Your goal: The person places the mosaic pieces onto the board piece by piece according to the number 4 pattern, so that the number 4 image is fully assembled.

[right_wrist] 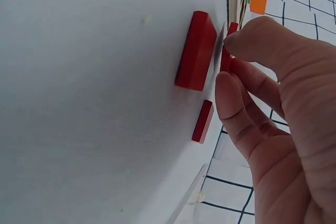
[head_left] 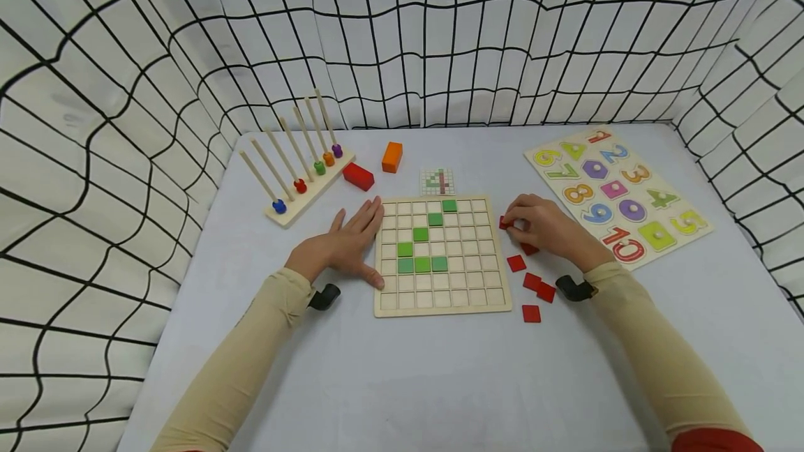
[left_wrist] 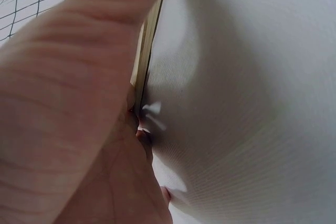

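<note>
Right hand point(head_left: 535, 222) pinches a red tile point(head_left: 502, 222) just right of the board point(head_left: 442, 312); left hand point(head_left: 349, 246), fingers spread, rests at its left edge. Reads as tile pickup; next move calls for clearing the board's edge. Tile's thin, partly finger-covered; table point(head_left: 440, 382) contact hard to tell.

Your head view is bright, soft shadows beside your sleeves point(head_left: 251, 347); your left wrist view is dimmer, grey shade beside your left hand point(left_wrist: 73, 119).

Pegged rack point(head_left: 310, 191) left, number board point(head_left: 614, 202) right (black netting point(head_left: 426, 4) behind)
</note>
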`<action>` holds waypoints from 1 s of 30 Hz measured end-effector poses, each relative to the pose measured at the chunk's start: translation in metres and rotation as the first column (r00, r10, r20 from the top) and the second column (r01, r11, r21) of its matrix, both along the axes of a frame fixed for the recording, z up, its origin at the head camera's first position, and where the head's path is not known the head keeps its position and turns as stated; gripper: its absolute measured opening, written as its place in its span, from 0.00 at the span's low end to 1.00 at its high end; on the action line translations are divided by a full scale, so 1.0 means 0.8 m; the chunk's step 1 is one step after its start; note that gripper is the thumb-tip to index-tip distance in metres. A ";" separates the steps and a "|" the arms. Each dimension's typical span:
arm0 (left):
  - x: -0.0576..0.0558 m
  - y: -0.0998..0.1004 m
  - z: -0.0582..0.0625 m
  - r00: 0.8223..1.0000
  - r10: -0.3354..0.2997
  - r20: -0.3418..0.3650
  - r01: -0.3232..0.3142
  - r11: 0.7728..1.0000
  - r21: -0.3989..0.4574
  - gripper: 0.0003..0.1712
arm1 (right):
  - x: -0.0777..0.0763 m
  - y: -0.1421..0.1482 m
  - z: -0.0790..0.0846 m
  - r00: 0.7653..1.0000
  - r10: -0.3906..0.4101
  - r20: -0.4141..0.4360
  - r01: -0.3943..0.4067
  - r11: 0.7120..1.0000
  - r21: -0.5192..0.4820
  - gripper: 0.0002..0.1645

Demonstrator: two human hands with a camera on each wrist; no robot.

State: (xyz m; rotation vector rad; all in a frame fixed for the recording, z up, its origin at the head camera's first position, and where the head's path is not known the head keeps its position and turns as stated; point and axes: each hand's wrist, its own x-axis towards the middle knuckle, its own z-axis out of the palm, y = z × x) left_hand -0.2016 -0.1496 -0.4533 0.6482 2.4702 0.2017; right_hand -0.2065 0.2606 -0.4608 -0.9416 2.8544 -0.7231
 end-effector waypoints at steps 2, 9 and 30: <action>-0.002 -0.001 -0.004 1.000 0.004 -0.003 -0.004 1.000 0.003 0.89 | -0.001 0.000 0.001 1.000 0.007 -0.005 -0.007 1.000 -0.005 0.09; -0.001 0.005 0.003 1.000 -0.011 0.002 0.011 1.000 -0.006 0.87 | -0.002 -0.005 0.006 0.999 0.037 -0.019 -0.038 0.999 -0.027 0.11; 0.003 0.005 0.012 1.000 -0.010 0.003 0.010 1.000 0.004 0.88 | -0.021 -0.063 0.009 0.980 0.192 -0.041 -0.194 0.980 -0.045 0.07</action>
